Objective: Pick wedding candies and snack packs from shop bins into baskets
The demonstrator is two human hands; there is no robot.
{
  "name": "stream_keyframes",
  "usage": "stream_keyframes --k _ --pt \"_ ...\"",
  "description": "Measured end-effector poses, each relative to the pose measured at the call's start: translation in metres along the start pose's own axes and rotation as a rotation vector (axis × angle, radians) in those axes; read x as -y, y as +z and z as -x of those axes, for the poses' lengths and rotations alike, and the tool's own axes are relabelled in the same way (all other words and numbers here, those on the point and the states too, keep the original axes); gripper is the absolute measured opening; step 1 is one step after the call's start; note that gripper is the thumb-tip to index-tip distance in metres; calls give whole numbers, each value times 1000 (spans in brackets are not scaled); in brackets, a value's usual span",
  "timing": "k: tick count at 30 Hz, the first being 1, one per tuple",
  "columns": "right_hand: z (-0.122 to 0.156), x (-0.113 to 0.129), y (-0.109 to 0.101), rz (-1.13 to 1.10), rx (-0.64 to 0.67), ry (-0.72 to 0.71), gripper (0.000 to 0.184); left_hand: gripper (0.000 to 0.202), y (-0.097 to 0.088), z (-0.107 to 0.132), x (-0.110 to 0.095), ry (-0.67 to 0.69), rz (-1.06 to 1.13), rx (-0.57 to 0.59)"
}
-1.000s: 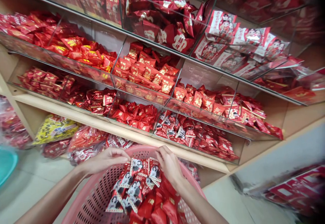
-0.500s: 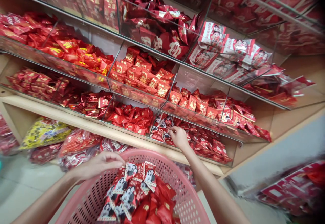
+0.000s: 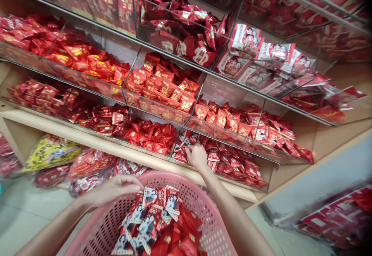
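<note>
My left hand (image 3: 119,186) is closed over the upper left rim of a pink plastic basket (image 3: 95,225). Inside the basket lie small wrapped packets, likely sweets: red-and-white ones printed with a couple (image 3: 148,225) and plain shiny red ones (image 3: 188,244). My right hand (image 3: 197,156) reaches over the basket into a bottom-row clear bin, among red, black and white printed packets (image 3: 183,141). Its fingers are curled down onto them. The fingertips are partly hidden, so what they pinch cannot be made out.
Clear-fronted shelf bins (image 3: 162,110) in several tiers hold red packets. Beside my right hand's bin is one of shiny red packets (image 3: 148,136). A wooden ledge (image 3: 95,141) runs below. Under it sit a yellow bag (image 3: 52,151) and red bags (image 3: 90,163) on the tiled floor.
My right hand has shifted slightly left and sits deeper among the packets. My left hand and the basket have stayed in place.
</note>
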State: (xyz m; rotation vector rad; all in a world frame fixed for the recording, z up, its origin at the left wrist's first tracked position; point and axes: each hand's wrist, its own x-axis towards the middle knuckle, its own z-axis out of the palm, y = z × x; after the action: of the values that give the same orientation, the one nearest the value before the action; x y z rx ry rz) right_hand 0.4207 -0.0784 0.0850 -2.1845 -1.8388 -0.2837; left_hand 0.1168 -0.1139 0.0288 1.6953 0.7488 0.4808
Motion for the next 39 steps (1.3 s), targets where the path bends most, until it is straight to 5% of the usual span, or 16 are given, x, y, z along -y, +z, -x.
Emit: stream_keyframes --k 12,19,27,39 --pt "4 29 -4 -22 121 188 49 34 1 0 1 7 -18 -6" --pt "0 18 -2 -133 73 276 46 34 0 -1 4 19 -2 -8" --pt "-6 2 9 -495 11 381 29 33 2 -1 2 6 3 -19" --pt "-3 4 0 -1011 -221 308 23 31 2 0 1 -8 14 -19"
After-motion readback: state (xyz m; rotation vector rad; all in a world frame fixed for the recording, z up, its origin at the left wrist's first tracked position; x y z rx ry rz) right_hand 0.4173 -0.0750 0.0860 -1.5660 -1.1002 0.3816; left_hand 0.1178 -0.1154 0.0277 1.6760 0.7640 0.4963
